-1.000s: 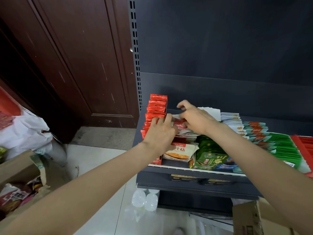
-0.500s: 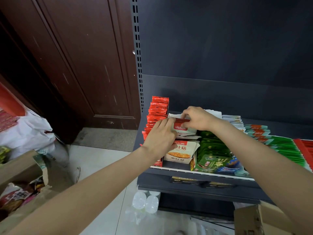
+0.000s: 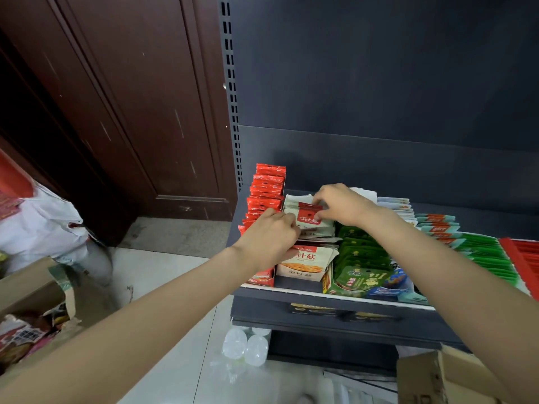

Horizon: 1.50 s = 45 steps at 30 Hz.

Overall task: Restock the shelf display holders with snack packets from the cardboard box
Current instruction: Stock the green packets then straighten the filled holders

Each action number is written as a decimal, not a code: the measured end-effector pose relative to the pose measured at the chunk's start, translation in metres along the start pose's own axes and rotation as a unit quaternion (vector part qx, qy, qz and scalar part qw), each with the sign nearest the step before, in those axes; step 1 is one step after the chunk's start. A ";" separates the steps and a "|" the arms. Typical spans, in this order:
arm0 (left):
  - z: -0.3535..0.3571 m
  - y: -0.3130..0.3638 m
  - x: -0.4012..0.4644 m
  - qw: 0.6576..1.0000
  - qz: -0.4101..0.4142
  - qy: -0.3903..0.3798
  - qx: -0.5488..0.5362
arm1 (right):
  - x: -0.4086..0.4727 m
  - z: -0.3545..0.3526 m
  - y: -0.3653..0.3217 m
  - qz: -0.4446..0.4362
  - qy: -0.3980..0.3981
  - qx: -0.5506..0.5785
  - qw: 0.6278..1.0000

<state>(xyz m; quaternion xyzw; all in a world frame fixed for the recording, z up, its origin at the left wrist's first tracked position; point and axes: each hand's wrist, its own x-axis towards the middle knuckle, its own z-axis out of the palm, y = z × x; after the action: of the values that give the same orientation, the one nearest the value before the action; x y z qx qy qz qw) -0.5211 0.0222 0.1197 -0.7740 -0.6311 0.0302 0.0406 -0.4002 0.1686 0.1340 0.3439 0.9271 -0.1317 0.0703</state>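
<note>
Fingers [image 3: 319, 212] of both hands pinch a white packet [image 3: 309, 221] (red label, writing unreadable).

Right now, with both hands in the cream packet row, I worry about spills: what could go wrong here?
1. The right hand pinches a red-topped cream packet among loose, leaning ones; pushing it in could bend them or leave the row uneven.
2. The left hand lies against the red packets at the shelf's open left end; a nudge might tip some onto the floor.
</note>
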 end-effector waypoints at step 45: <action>0.006 0.029 0.022 0.987 -0.158 -0.031 -0.019 | -0.013 -0.004 0.000 0.007 0.140 -0.008 0.990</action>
<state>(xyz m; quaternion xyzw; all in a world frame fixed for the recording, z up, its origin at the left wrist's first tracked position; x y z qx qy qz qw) -0.4896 0.0378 0.1108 -0.6638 -0.7470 0.0355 0.0105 -0.3902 0.1620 0.1407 0.3650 0.9263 -0.0747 -0.0569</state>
